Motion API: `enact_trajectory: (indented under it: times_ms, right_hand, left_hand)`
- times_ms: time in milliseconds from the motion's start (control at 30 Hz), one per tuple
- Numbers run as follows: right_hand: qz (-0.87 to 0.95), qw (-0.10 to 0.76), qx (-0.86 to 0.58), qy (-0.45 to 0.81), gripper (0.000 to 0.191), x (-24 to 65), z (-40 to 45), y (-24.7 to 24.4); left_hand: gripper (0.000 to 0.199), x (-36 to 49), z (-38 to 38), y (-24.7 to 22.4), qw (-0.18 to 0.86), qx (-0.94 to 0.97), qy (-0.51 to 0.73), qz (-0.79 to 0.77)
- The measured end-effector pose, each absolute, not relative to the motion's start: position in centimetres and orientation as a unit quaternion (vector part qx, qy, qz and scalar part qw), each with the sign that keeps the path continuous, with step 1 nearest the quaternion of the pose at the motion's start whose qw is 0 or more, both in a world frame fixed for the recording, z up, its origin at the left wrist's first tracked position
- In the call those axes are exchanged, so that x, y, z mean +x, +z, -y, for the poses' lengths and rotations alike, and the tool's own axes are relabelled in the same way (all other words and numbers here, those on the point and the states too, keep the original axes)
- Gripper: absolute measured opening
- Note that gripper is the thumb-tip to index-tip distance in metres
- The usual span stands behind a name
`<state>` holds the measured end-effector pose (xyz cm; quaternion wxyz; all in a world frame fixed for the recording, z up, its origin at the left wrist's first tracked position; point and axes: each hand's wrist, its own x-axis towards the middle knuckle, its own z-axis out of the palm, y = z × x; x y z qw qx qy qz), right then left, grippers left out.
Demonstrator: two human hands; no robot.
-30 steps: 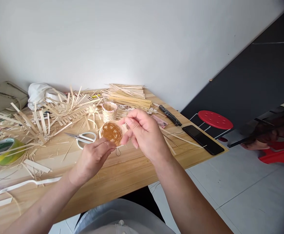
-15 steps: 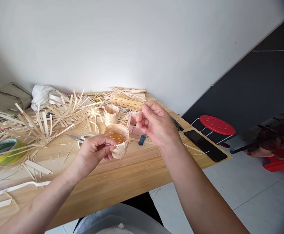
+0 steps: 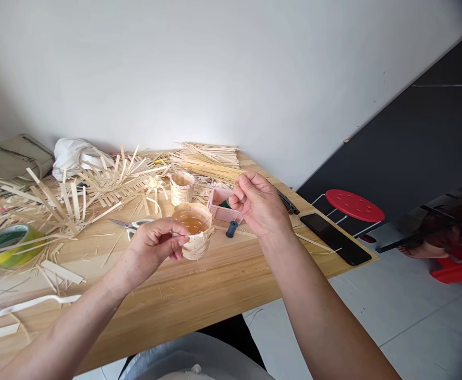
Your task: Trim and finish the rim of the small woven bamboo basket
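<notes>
My left hand [image 3: 160, 238] pinches the near left rim of a small woven wood-strip basket [image 3: 199, 244], holding it tilted above the table with its mouth up. To the right of the basket and a little higher, my right hand [image 3: 256, 203] is closed in a pinch. What lies between its fingertips is too thin to make out. A dark blue thread spool [image 3: 231, 229] stands on the table between the two hands. Just behind the held basket is a second small woven basket [image 3: 182, 189], upright, with a pale rim.
Scissors [image 3: 130, 226] lie left of my left hand. Loose wood strips [image 3: 107, 184] cover the table's back left, near a green tape roll [image 3: 9, 247]. A pink box [image 3: 219, 207], a black phone [image 3: 336, 238] and a red stool [image 3: 354, 205] are rightward.
My right hand has moved slightly right and down, away from the basket, uncovering more of the pink box. My left hand keeps its hold on the basket rim.
</notes>
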<state>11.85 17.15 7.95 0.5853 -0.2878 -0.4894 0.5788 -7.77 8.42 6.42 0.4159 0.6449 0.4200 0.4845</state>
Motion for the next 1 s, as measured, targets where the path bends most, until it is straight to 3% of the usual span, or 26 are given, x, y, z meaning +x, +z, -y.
enact_trajectory:
  times_ms: [267,333,500,700,1000]
  right_hand:
    - [0.532,0.609,-0.313,0.499,0.031,11.8,-16.3,8.4]
    - [0.614,0.567,-0.331,0.439,0.023,11.7,-15.0,8.8]
    - [0.801,0.341,-0.355,0.341,0.002,10.5,-11.4,8.5]
    - [0.843,0.261,-0.355,0.309,0.018,9.3,-10.9,7.3]
    - [0.857,0.219,-0.318,0.341,0.021,9.6,-12.2,7.0]
  left_hand:
    - [0.012,-7.7,-8.4,6.4,0.396,0.674,0.462,-0.419]
    - [0.010,-7.8,-8.4,6.0,0.381,0.681,0.451,-0.434]
    - [0.009,-8.0,-8.3,4.8,0.333,0.689,0.442,-0.468]
    - [0.008,-7.6,-7.9,4.7,0.323,0.676,0.429,-0.505]
    - [0.011,-7.6,-7.8,4.3,0.426,0.631,0.430,-0.485]
